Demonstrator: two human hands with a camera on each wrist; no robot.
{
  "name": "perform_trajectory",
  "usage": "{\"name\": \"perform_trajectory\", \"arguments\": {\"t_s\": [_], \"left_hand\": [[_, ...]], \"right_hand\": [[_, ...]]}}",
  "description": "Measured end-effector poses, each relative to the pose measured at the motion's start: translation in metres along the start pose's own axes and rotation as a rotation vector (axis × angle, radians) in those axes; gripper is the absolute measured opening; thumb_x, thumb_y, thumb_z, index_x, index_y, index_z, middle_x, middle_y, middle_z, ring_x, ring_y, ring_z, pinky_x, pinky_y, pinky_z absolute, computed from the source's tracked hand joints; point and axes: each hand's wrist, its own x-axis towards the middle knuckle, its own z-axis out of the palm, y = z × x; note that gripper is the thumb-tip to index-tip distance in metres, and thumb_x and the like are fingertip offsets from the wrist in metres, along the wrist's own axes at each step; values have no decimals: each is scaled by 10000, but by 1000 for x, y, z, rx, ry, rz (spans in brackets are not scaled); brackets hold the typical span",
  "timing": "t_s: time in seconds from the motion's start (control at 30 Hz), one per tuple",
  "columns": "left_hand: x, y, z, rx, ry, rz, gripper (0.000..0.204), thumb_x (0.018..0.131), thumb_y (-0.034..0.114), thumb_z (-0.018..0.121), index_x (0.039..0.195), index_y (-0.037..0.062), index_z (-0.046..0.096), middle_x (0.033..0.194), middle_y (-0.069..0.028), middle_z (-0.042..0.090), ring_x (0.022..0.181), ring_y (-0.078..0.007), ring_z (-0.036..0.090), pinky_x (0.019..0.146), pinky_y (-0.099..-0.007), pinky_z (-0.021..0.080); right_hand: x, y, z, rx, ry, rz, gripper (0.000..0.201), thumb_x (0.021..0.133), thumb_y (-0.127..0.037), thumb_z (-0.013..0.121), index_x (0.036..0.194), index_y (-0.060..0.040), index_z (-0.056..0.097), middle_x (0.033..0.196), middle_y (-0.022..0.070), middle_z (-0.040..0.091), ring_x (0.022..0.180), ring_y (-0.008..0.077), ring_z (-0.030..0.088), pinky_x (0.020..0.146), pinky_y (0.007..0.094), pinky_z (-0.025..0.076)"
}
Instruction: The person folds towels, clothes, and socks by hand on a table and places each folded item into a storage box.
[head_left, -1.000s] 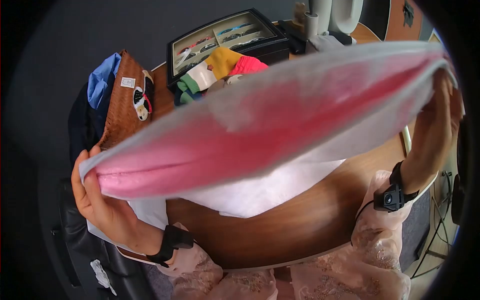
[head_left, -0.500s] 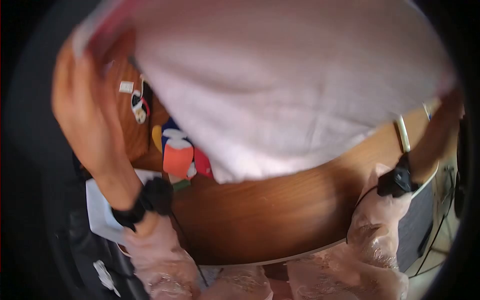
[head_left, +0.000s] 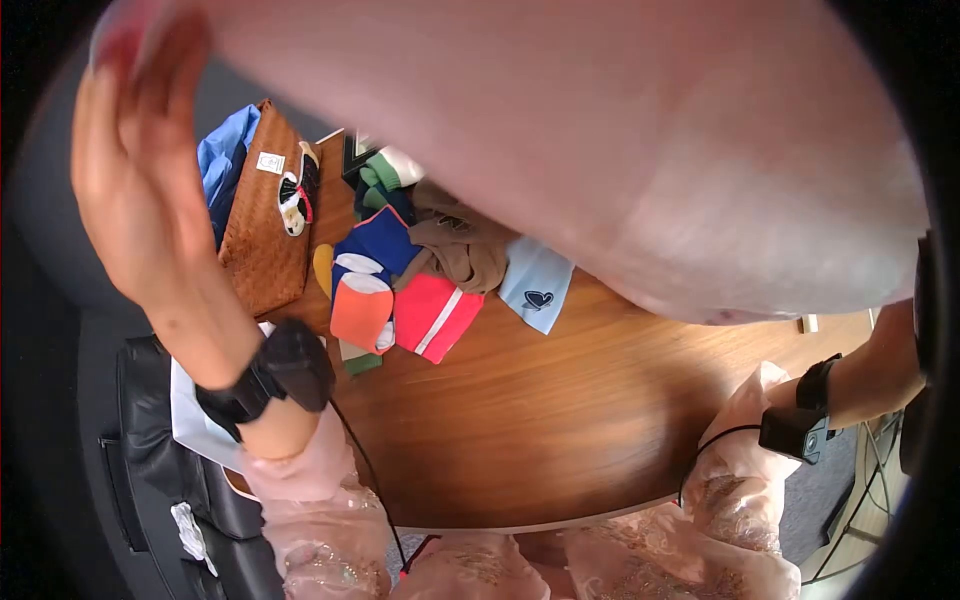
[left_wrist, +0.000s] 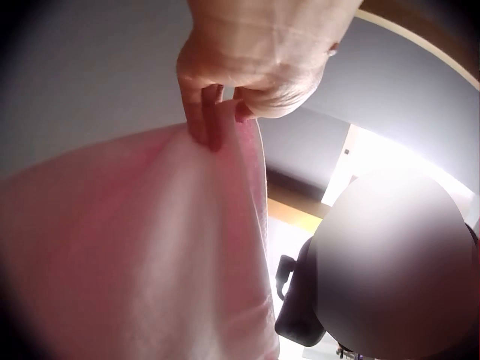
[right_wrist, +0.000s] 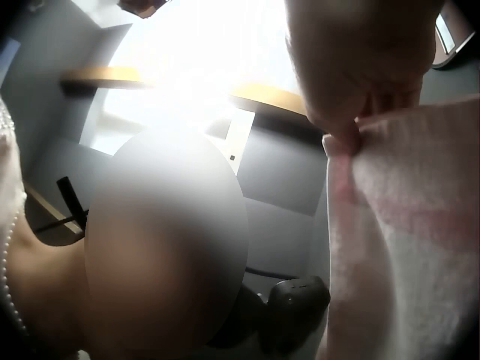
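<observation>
A large pink-and-white cloth (head_left: 620, 150) is held up high and spread between both hands, filling the upper part of the head view. My left hand (head_left: 140, 190) pinches one top corner; in the left wrist view the left hand (left_wrist: 255, 64) has thumb and fingers closed on the edge, and the cloth hangs in folds below. My right hand (right_wrist: 360, 67) grips the opposite corner in the right wrist view, while in the head view only its forearm shows. Behind the cloth, folded colourful fabric items lie on the table, among them a red one (head_left: 435, 315) and a light blue one (head_left: 537, 285).
A woven basket (head_left: 265, 245) with blue fabric beside it stands at the left of the wooden table (head_left: 530, 430). A white container (head_left: 200, 415) sits at the table's left edge, by a black leather chair (head_left: 150, 440). Cables hang at the right.
Both hands have raised the cloth higher, its pink inner side turned out of the head view. The head view has tilted down, and the folded items on the table have come into sight.
</observation>
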Motion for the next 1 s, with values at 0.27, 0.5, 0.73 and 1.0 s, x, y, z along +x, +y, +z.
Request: {"name": "perform_trajectory", "arguments": {"t_s": [0.27,0.5,0.73,1.0], "left_hand": [[-110,39,-96,449,447,-316,300,923,128,408,1111,-79,518,1042,-159,581,998,-198,554,875,-296,428],[-187,107,-128,925,164,-713,154,890,87,494,951,-19,588,844,-55,588,690,-93,542,622,-185,436],[-219,104,-134,941,132,-789,173,884,-7,437,985,-24,576,679,-12,567,624,-57,534,559,-198,455],[-219,94,-135,1021,77,-726,199,906,3,387,997,-5,564,741,-27,552,613,-57,494,527,-196,432]], "right_hand": [[-20,-4,37,803,-1194,156,190,891,-121,505,862,-7,655,723,93,641,573,151,614,434,268,466],[-42,-16,65,828,-1545,-7,81,813,-38,547,888,-36,577,756,37,567,559,123,588,401,247,437],[-57,-34,72,924,-1548,-115,155,741,-32,578,894,-56,573,727,7,519,558,96,567,400,235,438],[-76,-61,79,1153,-1699,-334,224,758,-87,601,975,-35,584,871,48,572,649,94,583,433,185,484]]}}
